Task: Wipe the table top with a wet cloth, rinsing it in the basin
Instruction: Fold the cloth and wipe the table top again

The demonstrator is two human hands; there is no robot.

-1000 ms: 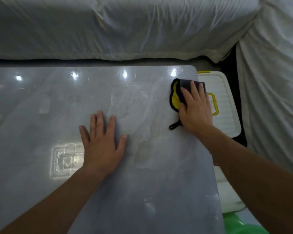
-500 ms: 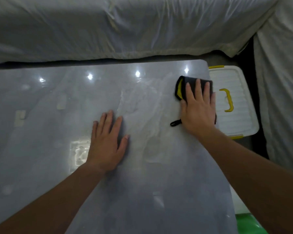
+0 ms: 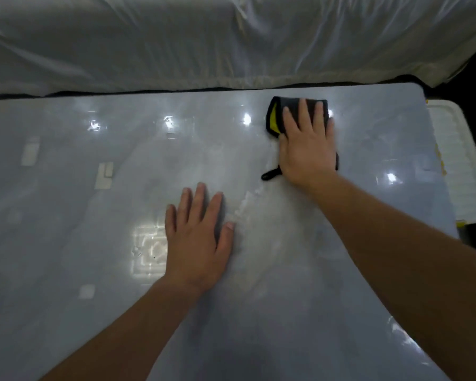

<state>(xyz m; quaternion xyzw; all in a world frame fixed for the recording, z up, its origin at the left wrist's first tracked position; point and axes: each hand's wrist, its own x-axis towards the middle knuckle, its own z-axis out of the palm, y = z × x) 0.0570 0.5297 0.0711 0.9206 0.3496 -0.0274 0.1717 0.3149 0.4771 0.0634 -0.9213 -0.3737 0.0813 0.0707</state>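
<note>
Glossy table top [image 3: 66, 243], cloth [image 3: 275, 116] under right hand [image 3: 307, 149]

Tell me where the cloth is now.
In the head view, the black and yellow cloth lies under the right hand, near the far right corner of the table top.

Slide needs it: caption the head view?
Right hand presses a black-and-yellow cloth on the glossy table; left hand rests flat.

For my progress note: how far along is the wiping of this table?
Done: wet streaks mark the middle of the table, between the hands, so that part looks wiped. In hand: the right hand presses the cloth flat near the far edge; the left hand rests flat on the table. Left: the left half shows no streaks.
</note>
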